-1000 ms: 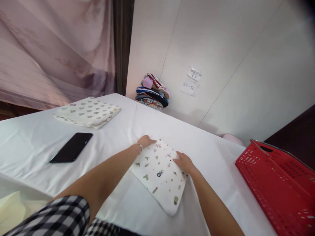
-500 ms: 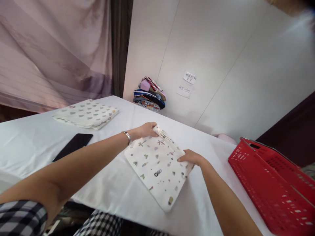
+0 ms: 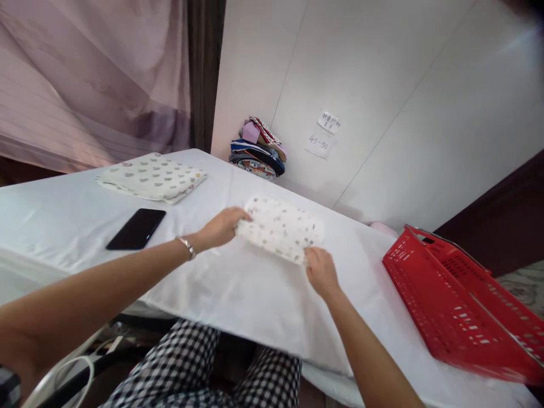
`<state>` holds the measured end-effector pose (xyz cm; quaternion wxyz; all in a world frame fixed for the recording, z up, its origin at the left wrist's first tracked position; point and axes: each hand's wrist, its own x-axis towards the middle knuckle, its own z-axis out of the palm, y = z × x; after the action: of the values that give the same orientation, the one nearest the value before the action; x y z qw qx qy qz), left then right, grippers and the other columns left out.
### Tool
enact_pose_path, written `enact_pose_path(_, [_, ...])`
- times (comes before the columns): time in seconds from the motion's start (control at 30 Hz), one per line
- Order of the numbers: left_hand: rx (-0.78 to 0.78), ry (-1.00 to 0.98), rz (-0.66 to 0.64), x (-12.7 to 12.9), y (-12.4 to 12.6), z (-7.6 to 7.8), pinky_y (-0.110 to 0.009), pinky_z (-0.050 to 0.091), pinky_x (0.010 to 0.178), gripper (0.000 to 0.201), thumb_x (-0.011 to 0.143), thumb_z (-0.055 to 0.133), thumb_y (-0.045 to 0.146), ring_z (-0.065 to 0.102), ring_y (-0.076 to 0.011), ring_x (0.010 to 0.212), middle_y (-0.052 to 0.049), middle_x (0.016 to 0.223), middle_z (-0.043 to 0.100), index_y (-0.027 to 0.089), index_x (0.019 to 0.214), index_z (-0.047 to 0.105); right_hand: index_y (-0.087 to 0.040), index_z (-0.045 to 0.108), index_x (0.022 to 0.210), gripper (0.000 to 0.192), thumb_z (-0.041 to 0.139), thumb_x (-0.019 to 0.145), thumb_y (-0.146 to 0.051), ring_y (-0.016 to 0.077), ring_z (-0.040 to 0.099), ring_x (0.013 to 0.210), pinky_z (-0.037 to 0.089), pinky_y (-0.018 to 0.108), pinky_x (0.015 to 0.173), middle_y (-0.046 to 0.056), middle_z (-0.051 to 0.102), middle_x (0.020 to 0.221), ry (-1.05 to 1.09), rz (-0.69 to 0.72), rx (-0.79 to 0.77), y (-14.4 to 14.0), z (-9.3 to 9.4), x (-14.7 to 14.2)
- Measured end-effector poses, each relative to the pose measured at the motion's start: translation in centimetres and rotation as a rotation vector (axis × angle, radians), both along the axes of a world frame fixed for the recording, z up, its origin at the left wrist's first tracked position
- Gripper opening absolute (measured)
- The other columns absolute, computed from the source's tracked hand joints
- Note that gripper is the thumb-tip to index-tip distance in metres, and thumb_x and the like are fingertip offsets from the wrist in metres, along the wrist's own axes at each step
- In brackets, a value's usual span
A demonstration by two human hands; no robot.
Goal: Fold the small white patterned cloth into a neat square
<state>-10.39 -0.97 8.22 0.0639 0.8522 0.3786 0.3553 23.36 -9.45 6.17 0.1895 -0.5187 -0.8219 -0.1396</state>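
A white cloth with small printed motifs [image 3: 283,226], folded into a narrow rectangle and a little blurred, lies between my hands over the middle of the table. My left hand [image 3: 225,225], with a silver bracelet at the wrist, pinches its near left corner. At the near right corner my right hand [image 3: 321,269] grips the same cloth with curled fingers. Another folded white cloth with a grey leaf-like print [image 3: 153,178] rests at the table's far left. Nearer to my left forearm lies a black phone [image 3: 136,229].
A white sheet covers the table [image 3: 238,294]. On the right stands a red perforated basket [image 3: 450,306] with metal handles. A stack of folded clothes [image 3: 258,150] sits at the back against the wall, near paper notes [image 3: 319,143]. A pink curtain [image 3: 97,79] hangs at left.
The printed cloth has gone from a larger panel hanging toward me to a narrower folded strip farther back. My left hand moved left; my right hand turned and now holds the near edge.
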Motion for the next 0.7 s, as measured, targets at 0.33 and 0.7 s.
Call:
enact_pose_path(0.33, [-0.236, 0.174, 0.012, -1.9, -4.6, -7.3, -0.035, 0.038, 0.103, 0.049, 0.067, 0.042, 0.007, 0.051, -0.0179, 0.116, -0.004, 0.124, 0.058, 0.02, 0.112, 0.058, -0.02, 0.062, 0.108, 0.03, 0.054, 0.08, -0.018, 0.0205, 0.053, 0.103, 0.04, 0.033, 0.092, 0.007, 0.062, 0.109, 0.17, 0.001, -0.428, -1.5, -4.0, -0.9])
enact_pose_path(0.7, [-0.091, 0.377, 0.059, 1.2, -4.6, -6.6, -0.038, 0.039, 0.088, 0.026, 0.083, 0.049, 0.024, 0.056, -0.0226, 0.1, -0.007, 0.103, 0.064, 0.021, 0.105, 0.064, -0.02, 0.062, 0.107, 0.025, 0.056, 0.083, -0.02, 0.0197, 0.052, 0.1, 0.04, 0.031, 0.088, 0.007, 0.06, 0.106, 0.062, 0.031, -0.426, -0.4, -4.1, -1.7])
